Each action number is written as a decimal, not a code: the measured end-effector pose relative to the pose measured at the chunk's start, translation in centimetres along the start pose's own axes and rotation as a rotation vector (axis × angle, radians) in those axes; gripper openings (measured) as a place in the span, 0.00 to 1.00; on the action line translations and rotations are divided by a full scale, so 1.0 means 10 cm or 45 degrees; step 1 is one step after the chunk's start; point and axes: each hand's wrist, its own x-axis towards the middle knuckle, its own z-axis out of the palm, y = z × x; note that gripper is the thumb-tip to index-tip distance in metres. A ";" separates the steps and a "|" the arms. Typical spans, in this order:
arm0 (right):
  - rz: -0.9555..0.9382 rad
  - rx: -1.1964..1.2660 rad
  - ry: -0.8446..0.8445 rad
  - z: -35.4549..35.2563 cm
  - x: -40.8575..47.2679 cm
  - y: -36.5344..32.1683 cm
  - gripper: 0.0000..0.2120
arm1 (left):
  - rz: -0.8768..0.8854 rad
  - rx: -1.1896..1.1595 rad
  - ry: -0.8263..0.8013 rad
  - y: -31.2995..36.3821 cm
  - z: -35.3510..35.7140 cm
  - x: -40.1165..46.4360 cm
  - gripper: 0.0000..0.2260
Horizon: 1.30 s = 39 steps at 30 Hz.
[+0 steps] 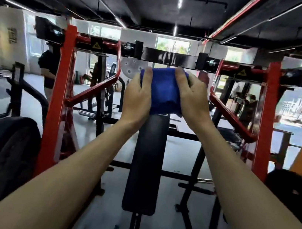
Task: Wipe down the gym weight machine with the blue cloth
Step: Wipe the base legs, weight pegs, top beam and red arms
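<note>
While both hands are gripping it, left hand [136,100] and right hand [193,99] are bunching the blue cloth [162,90] at the top of the black bench pad [146,162], just under the black crossbar [168,57]. Being soft and light, it is probably crumpling easily; holding its sides suits. Red frame arms [95,89] are flanking the pad, leaving open room down its length.

black bench pad [147,158] — blue cloth [164,93] on top
</note>
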 end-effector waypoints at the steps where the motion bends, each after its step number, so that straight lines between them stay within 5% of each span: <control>1: -0.032 -0.038 -0.006 -0.06 -0.12 -0.06 0.23 | 0.047 -0.016 -0.029 0.06 -0.05 -0.11 0.16; 12: 0.104 -0.319 0.233 -0.54 -1.93 -0.50 0.13 | -0.016 -0.246 -0.326 0.12 -0.24 -1.64 0.12; 23: 0.288 -0.601 0.445 -1.41 -3.02 -0.83 0.16 | -0.173 -0.474 -0.794 0.39 0.21 -2.79 0.09; 32: 0.402 -0.728 0.617 -2.78 -3.74 -0.85 0.14 | -0.060 -0.430 -0.964 0.76 1.23 -3.83 0.05; 39: 0.656 -0.814 0.614 -4.33 -4.30 -0.88 0.12 | -0.121 -0.323 -1.100 0.99 2.47 -4.84 0.15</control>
